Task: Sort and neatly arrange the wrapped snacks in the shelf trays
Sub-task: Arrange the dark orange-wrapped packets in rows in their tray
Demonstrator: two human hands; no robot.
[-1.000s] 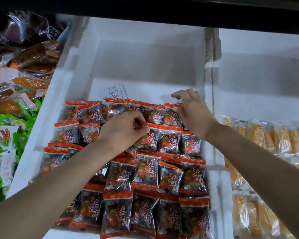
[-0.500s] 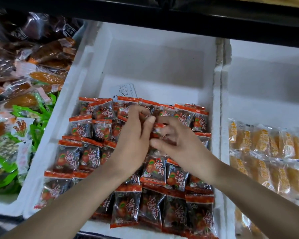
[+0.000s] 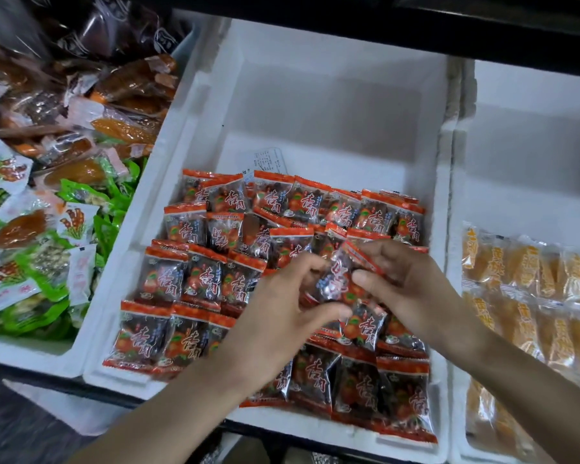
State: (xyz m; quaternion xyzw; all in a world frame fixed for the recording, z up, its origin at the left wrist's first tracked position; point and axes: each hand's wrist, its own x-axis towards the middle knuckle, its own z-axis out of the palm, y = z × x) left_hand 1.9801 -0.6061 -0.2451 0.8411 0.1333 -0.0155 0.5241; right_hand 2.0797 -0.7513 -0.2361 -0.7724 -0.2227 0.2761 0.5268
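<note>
left grip and right grip pinch one red packet between them, over the tray.

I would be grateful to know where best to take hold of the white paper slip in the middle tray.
Pinch the paper slip at its far, free corner, reaching down from above past the back row of red packets. It lies flat on the tray floor with its near edge tucked under them, so pulling it backward likely frees it.
</note>
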